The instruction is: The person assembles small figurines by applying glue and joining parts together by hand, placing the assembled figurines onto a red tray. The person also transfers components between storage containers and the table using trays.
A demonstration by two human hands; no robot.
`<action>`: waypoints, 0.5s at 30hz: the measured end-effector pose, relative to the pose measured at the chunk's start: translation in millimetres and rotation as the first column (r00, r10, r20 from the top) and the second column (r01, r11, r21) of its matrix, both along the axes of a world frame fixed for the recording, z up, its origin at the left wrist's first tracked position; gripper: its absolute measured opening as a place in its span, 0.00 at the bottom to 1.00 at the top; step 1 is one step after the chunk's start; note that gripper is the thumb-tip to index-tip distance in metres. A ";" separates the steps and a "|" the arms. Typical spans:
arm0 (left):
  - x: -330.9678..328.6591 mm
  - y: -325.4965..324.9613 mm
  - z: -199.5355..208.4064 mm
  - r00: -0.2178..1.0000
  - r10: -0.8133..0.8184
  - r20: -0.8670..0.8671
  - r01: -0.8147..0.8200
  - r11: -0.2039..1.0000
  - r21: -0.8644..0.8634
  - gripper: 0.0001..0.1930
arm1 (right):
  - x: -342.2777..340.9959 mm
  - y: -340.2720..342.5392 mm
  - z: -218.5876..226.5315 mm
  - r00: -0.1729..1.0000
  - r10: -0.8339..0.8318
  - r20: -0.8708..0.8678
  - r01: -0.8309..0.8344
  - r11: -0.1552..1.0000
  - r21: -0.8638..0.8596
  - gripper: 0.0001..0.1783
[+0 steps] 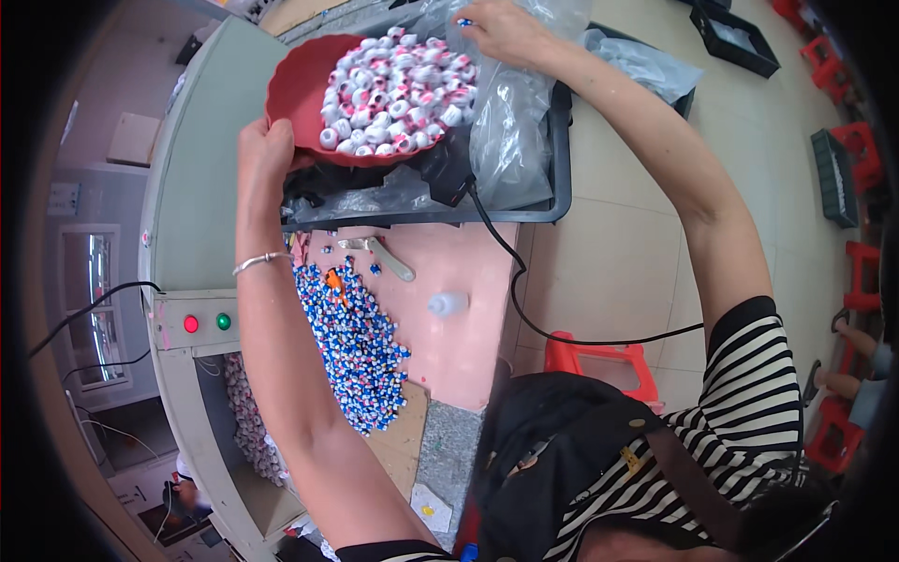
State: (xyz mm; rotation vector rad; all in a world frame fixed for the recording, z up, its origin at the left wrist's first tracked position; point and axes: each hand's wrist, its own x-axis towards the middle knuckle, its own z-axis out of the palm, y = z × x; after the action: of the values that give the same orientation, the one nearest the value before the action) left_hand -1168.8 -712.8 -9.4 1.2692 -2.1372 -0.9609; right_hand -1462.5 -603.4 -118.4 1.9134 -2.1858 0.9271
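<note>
Gripping the rim of a round red plastic bowl point(304, 89) heaped with small white-and-pink pieces point(398, 89), the left hand point(267, 150) is closed; a clear plastic bag point(510, 112) is pinched by the right hand point(506, 33) above a dark tray point(560, 155).

The bowl point(302, 89) is red, and the small pieces point(398, 89) in it are white with pink marks. The bag point(510, 122) is clear. The tray point(560, 150) is dark grey. The pile point(354, 342) on the pink table point(459, 267) is blue and white. The 2 buttons point(207, 323) are red and green. The shirt point(740, 393) has black and white stripes.
</note>
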 end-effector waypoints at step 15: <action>-72.7 67.5 20.7 0.886 0.059 0.459 0.409 0.364 -0.837 0.14 | 8.4 9.7 -1.6 0.956 -0.112 0.272 0.250 0.797 -0.549 0.13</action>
State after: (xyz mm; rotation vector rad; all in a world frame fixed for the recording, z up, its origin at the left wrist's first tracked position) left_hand -1241.5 -645.3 11.3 0.6228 -2.5072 0.6105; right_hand -1454.1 -593.7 -120.0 1.3342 -1.8276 1.6087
